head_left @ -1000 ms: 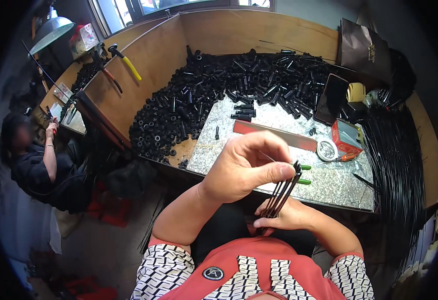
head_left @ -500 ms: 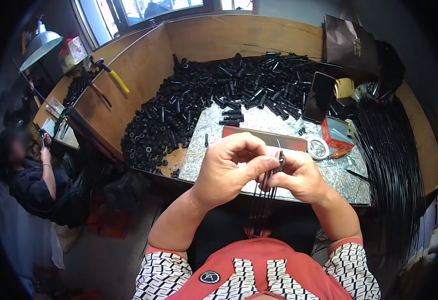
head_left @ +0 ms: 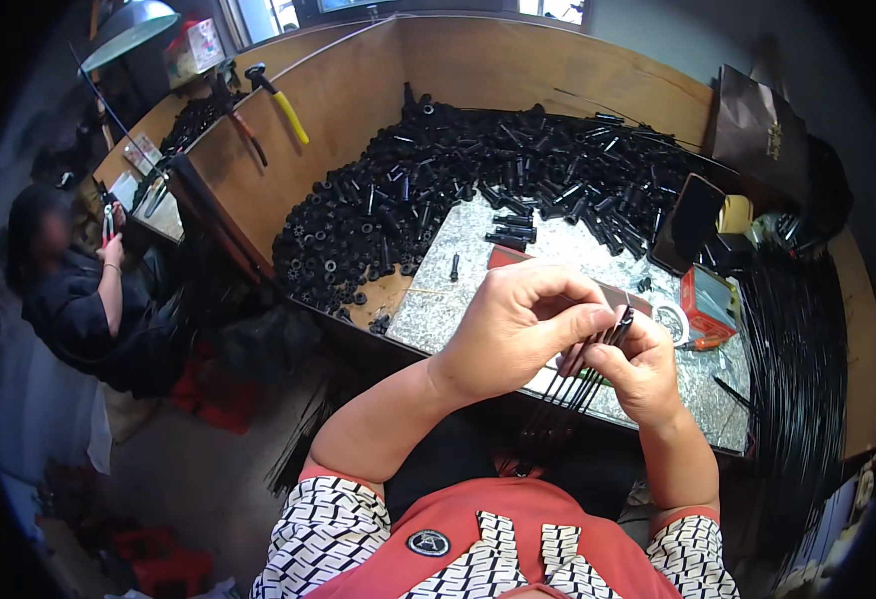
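Observation:
My left hand (head_left: 518, 334) and my right hand (head_left: 643, 377) meet above the front of the grey work board (head_left: 436, 311). Between them is a bundle of thin black rods (head_left: 580, 387), hanging down toward my lap. At its top sits a small dark end piece (head_left: 625, 319). My left thumb and forefinger pinch beside that end, closed on something too small to make out. Right thumb and fingers are wrapped round the rods just below it. Behind my hands lies a red-edged tray (head_left: 506, 258), partly hidden by them.
A heap of black plastic tubes and caps (head_left: 518, 150) fills the back. At right are a phone (head_left: 691, 222), a red box (head_left: 710, 304), a white tape roll (head_left: 670, 321) and long black rods (head_left: 793, 349). Yellow-handled pincers (head_left: 283, 108) hang left; beyond sits a co-worker (head_left: 73, 270).
The whole view has swung, so the bench and my hands appear farther right. Both hands keep their hold at the bundle's top, and the rods slant more.

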{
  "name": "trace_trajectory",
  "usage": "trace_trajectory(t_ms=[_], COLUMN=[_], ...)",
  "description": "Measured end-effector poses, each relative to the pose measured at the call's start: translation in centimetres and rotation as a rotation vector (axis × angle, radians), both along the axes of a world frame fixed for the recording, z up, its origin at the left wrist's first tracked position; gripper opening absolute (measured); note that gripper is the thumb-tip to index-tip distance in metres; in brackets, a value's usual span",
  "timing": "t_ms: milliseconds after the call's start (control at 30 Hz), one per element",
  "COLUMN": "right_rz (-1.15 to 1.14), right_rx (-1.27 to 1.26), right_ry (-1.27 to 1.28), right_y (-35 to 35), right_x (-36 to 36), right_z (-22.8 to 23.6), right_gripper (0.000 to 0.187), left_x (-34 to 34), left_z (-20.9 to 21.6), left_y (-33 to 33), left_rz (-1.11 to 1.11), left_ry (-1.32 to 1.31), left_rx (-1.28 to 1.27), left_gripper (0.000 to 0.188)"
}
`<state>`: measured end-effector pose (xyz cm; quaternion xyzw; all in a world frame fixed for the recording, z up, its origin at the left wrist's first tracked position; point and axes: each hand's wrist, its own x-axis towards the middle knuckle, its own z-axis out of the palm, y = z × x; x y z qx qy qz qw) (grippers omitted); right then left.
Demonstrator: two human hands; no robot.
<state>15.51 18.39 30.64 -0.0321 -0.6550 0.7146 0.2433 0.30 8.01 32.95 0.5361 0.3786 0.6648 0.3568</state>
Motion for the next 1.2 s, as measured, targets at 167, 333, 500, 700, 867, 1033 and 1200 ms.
trace_trajectory(t_ms=[167,333,500,700,867,1033,1200], right_rz=[-0.044,-0.202,-0.207,-0.215,-0.185,-0.083,-0.063], right_rx=[-0.087,-0.028,-0.094,-0.088,-0.112,-0.147,-0.218], right_ry=[0.002,-0.028,-0.018,-0.038,-0.051,-0.032,-0.043], right_y=[-0.3,1.7,1.7,1.9,2.2,2.4,2.1], right_x=[-1.0,-0.3,-1.0,-0.6,-0.3,-0.5,-0.4], right_z=[0.2,-0.9,-1.1,-1.3,-0.9,-1.2,-1.0], right_gripper=[0.02,0.015,0.015,0.022,0.017,0.02,0.013], left_x=[-0.2,-6.0,-14.0,-14.6,-14.2,-11.5,-5.1], left_z=[-0.5,-5.7,-13.4,-15.2,-14.6,-11.8,-4.7], left_y=[0.0,-1.1,-7.0,-7.6,-7.1,-3.9,0.3], left_rz=[0.082,0.997,1.376,1.271,1.135,0.978,0.401], left_ry=[-0.083,0.561,1.179,1.154,1.199,0.534,-0.11], left_rx=[-0.05,-0.088,-0.749,-0.69,-0.593,-0.266,0.029], left_gripper=[0.015,0.007,0.015,0.013,0.009,0.011,0.019])
